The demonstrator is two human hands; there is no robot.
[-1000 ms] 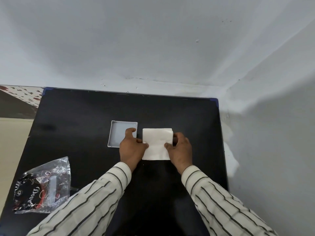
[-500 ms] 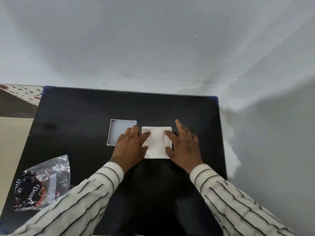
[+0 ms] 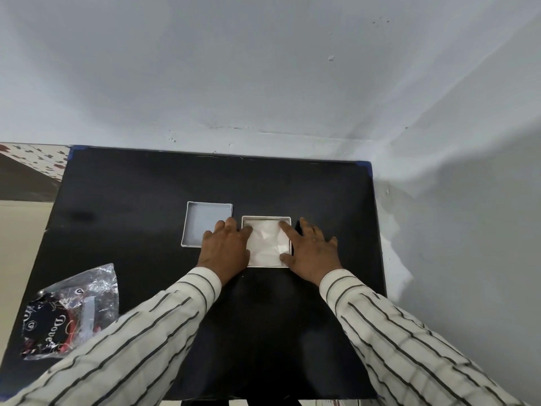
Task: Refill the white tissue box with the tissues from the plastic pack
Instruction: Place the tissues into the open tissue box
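Note:
The white tissue box sits open at the middle of the black table, its rim showing around a stack of white tissues pressed down inside it. My left hand lies flat on the box's left side, fingers spread, index fingertip on the tissues. My right hand lies flat on the right side, index finger and thumb touching the tissues. The box's white lid lies upside down just to the left, partly under my left fingers. The crumpled plastic pack lies at the table's front left.
The black table stands in a corner, with a grey wall behind it and another along its right edge. My striped sleeves cover the front of the table. Floor shows to the left.
Both hands went from gripping the tissue stack's sides to lying flat with spread fingers. The stack has sunk into the box, whose rim now shows around it.

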